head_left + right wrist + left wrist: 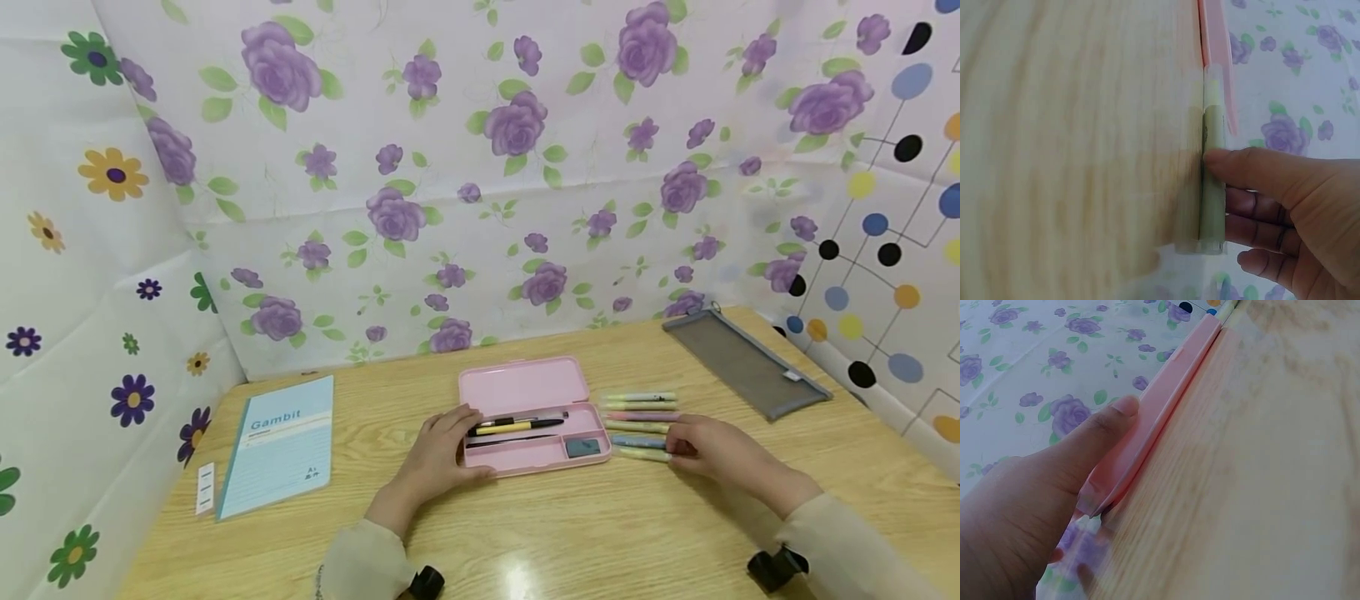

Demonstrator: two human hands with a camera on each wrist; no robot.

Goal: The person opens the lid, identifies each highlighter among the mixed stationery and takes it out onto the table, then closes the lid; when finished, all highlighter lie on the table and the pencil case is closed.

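The open pink pencil case (525, 385) lies on the table with its lid back. In it are a yellow-and-black pen (517, 427), other dark pens and a grey eraser (582, 448). My left hand (442, 457) grips the case's left end, thumb (1107, 428) along the front wall in the left wrist view. Several highlighters lie in a row right of the case, among them a blue one (639, 442) and a pink one (637, 416). My right hand (723, 454) pinches the nearest, a pale yellow-green highlighter (1213, 187), at its right end, thumb on its near side.
A light blue notebook (285, 442) lies at the left, with a small white strip (205, 488) beside it. A grey mesh zip pouch (742, 362) lies at the back right. Flowered cloth (450, 208) hangs behind the table; patterned cloth stands at both sides.
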